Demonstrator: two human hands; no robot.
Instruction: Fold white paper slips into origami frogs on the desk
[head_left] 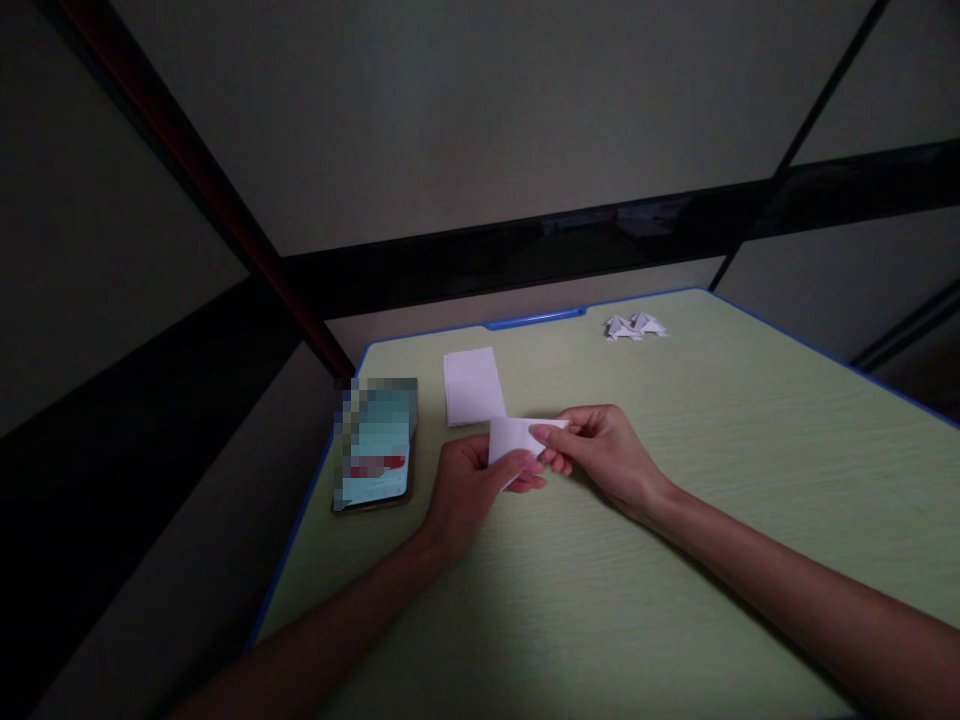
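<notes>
A folded piece of white paper (pixel 511 437) is held a little above the table between both hands. My left hand (pixel 471 487) grips its lower left part, thumb on top and fingers underneath. At the paper's right end, which narrows, my right hand (pixel 604 448) pinches it between thumb and fingers. Just beyond the left hand lies a stack of white paper sheets (pixel 473 385), flat on the table. The fingers partly cover the folds, so the exact shape of the held paper cannot be made out.
The light green table (pixel 735 430) has a blue edge and a blue handle-like strip (pixel 536 319) at its far side. A phone (pixel 376 440) lies at the left, its screen lit and partly pixelated. Two small folded paper figures (pixel 634 326) sit at the back right. Behind stand dark-banded panels (pixel 480 130).
</notes>
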